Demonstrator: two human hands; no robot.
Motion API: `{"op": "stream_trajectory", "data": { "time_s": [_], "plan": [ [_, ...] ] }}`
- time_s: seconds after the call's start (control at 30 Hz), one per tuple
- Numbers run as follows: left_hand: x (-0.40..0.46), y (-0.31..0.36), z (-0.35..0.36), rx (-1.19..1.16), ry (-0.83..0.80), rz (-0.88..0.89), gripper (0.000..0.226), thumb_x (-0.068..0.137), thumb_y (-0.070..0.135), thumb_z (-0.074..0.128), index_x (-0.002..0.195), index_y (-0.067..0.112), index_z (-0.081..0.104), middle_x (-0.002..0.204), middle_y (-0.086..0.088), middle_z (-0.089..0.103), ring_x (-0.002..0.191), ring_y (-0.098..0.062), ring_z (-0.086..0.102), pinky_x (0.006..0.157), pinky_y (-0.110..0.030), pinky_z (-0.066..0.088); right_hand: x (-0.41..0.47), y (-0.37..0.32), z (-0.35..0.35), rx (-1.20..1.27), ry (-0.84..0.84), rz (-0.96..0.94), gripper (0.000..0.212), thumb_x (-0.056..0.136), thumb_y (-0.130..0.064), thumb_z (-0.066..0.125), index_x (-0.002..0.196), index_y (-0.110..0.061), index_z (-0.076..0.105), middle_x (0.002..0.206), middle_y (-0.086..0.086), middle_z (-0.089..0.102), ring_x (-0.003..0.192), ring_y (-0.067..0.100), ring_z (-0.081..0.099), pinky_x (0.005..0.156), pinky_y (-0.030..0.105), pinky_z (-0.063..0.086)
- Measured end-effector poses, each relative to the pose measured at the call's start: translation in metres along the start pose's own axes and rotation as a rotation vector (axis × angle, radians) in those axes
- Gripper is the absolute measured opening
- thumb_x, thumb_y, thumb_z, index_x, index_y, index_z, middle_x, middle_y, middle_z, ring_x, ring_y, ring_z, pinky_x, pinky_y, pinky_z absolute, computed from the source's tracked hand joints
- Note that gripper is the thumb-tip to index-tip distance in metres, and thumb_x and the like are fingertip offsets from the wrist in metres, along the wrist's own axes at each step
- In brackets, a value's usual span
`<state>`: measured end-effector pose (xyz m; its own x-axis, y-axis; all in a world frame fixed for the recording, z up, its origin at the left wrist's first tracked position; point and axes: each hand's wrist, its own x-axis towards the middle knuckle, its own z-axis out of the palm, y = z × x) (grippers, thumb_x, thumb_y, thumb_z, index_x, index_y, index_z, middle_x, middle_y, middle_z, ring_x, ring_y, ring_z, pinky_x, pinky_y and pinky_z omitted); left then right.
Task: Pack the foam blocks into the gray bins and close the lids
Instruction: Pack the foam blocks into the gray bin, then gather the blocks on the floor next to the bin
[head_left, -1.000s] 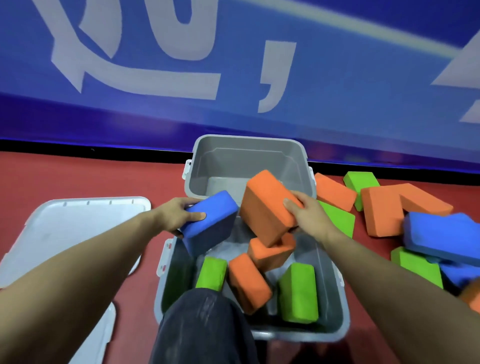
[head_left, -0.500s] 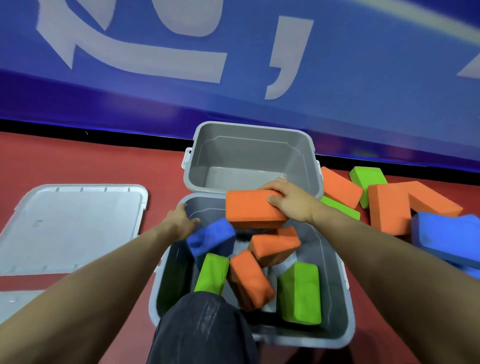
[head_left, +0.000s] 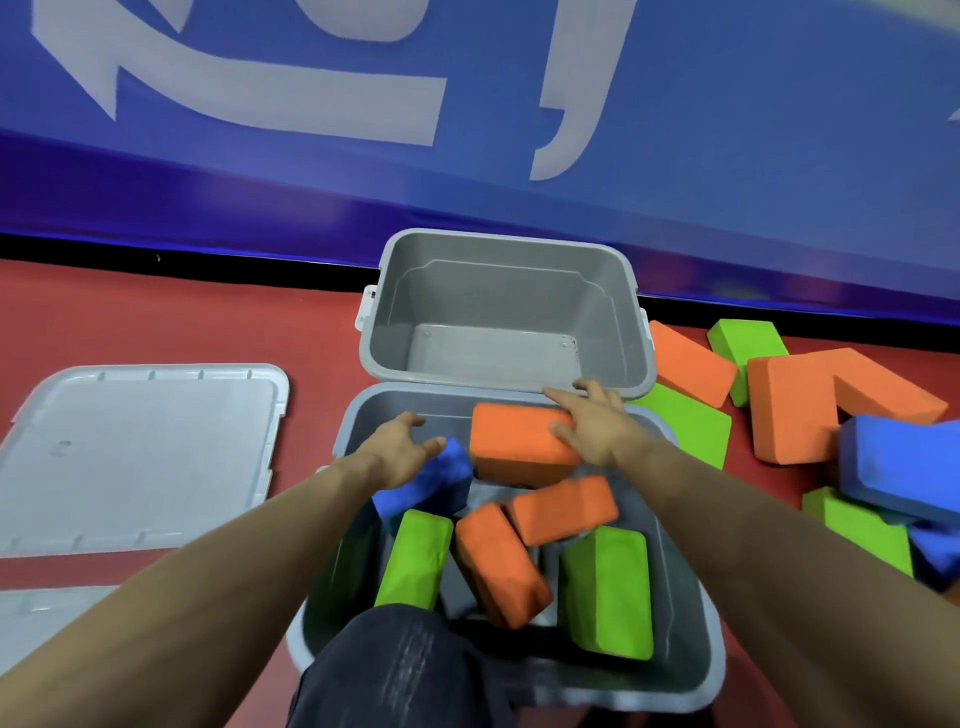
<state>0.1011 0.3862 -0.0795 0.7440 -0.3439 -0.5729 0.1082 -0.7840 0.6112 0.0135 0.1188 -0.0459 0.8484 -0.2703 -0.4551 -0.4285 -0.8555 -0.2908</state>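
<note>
While both hands work over the near bin, these are the parts, large to small:

Far bin (head_left: 498, 312): gray hard plastic, smooth walls, nothing inside; it touches the near bin's far edge.
Near bin (head_left: 691, 597): same plastic, holds several blocks lying crooked.
Lid (head_left: 140, 447): flat, pale, on the red floor at the left.
Loose blocks (head_left: 789, 405): matte foam bricks, piled right of the bins.
Orange block (head_left: 519, 447): long axis left to right, at the near bin's far end, directly under the right hand.
Blue block (head_left: 431, 483): tilted, just beside the orange block.
Right hand (head_left: 597, 426): fingers spread straight, pressing the orange block's right end.
Left hand (head_left: 400, 447): fingers relaxed, resting on the blue block, not gripping.
</note>
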Motion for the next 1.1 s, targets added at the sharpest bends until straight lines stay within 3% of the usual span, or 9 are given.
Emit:
{"op": "stream_trajectory", "data": {
  "time_s": [0.07,0.17,0.3,0.37,0.43,0.53,0.7,0.97,1.1],
  "plan": [
    [0.003,0.005,0.005,0.008,-0.005,0.01,0.068,0.096,0.043,0.063,0.153,0.014,0.038,0.155,-0.018,0.041,0.142,-0.03,0.043,0.115,-0.04,0.037,-0.003,0.007,0.013,0.053,0.013,0.084,0.066,0.099,-0.043,0.055,0.158,-0.039,0.025,0.163,0.008,0.017,0.149,0.035,0.016,0.122,0.046,0.023],
    [0.003,0.016,0.011,0.033,-0.008,0.05,0.066,0.098,0.041,0.061,0.153,0.011,0.037,0.156,-0.017,0.041,0.142,-0.03,0.042,0.115,-0.038,0.036,-0.002,0.011,0.021,0.205,0.145,0.207,0.07,0.092,-0.053,0.064,0.152,-0.028,0.036,0.152,0.011,0.033,0.143,0.036,0.031,0.115,0.05,0.035],
    [-0.005,0.037,0.019,0.162,0.08,0.28,0.054,0.1,0.033,0.06,0.148,0.013,0.046,0.153,-0.01,0.044,0.141,-0.026,0.044,0.117,-0.03,0.029,-0.008,0.007,0.022,0.181,0.445,0.09,0.03,0.091,-0.042,0.069,0.109,-0.019,0.066,0.115,0.005,0.058,0.119,0.028,0.051,0.094,0.041,0.046],
    [-0.006,0.043,0.028,0.328,0.023,0.408,0.05,0.102,0.028,0.056,0.149,0.016,0.047,0.161,-0.007,0.035,0.147,-0.024,0.035,0.12,-0.026,0.02,-0.013,0.008,0.028,0.103,0.49,-0.035,0.027,0.097,-0.04,0.06,0.102,-0.017,0.074,0.109,0.002,0.064,0.112,0.027,0.058,0.09,0.04,0.05],
    [-0.001,0.048,0.04,0.465,-0.064,0.405,0.056,0.104,0.027,0.051,0.156,0.016,0.035,0.169,-0.007,0.013,0.154,-0.024,0.021,0.123,-0.026,0.014,-0.014,0.011,0.036,0.05,0.425,-0.1,0.035,0.102,-0.039,0.05,0.117,-0.017,0.073,0.129,-0.001,0.064,0.118,0.027,0.06,0.097,0.041,0.05],
    [0.01,0.051,0.052,0.549,-0.107,0.31,0.061,0.106,0.025,0.044,0.16,0.009,0.02,0.169,-0.013,-0.001,0.155,-0.026,0.014,0.124,-0.03,0.014,-0.007,0.013,0.044,-0.062,0.179,-0.114,0.052,0.105,-0.041,0.04,0.154,-0.023,0.042,0.166,-0.009,0.027,0.139,0.027,0.045,0.113,0.044,0.036],
    [0.03,0.052,0.054,0.603,-0.11,0.278,0.037,0.105,0.028,0.045,0.138,0.011,0.046,0.161,-0.014,0.015,0.131,-0.035,0.051,0.114,-0.039,0.034,0.02,0.015,0.041,-0.107,0.019,-0.085,0.058,0.105,-0.046,0.037,0.159,-0.028,0.029,0.168,-0.016,0.012,0.149,0.021,0.032,0.119,0.046,0.026],
    [0.048,0.062,0.043,0.64,-0.006,0.303,0.04,0.102,0.045,0.047,0.126,0.018,0.064,0.134,-0.013,0.055,0.127,-0.035,0.051,0.111,-0.042,0.038,0.029,0.04,0.042,0.094,-0.006,-0.2,0.057,0.103,-0.041,0.048,0.157,-0.029,0.034,0.167,-0.014,0.021,0.151,0.013,0.028,0.124,0.037,0.024],
    [0.038,0.092,0.058,0.499,0.09,0.398,0.053,0.098,0.047,0.056,0.141,0.016,0.056,0.14,-0.012,0.055,0.133,-0.032,0.049,0.115,-0.039,0.034,0.003,0.073,0.033,0.175,0.112,-0.123,0.065,0.099,-0.048,0.055,0.158,-0.028,0.033,0.166,-0.012,0.023,0.151,0.013,0.029,0.123,0.038,0.026]
  ]
}}
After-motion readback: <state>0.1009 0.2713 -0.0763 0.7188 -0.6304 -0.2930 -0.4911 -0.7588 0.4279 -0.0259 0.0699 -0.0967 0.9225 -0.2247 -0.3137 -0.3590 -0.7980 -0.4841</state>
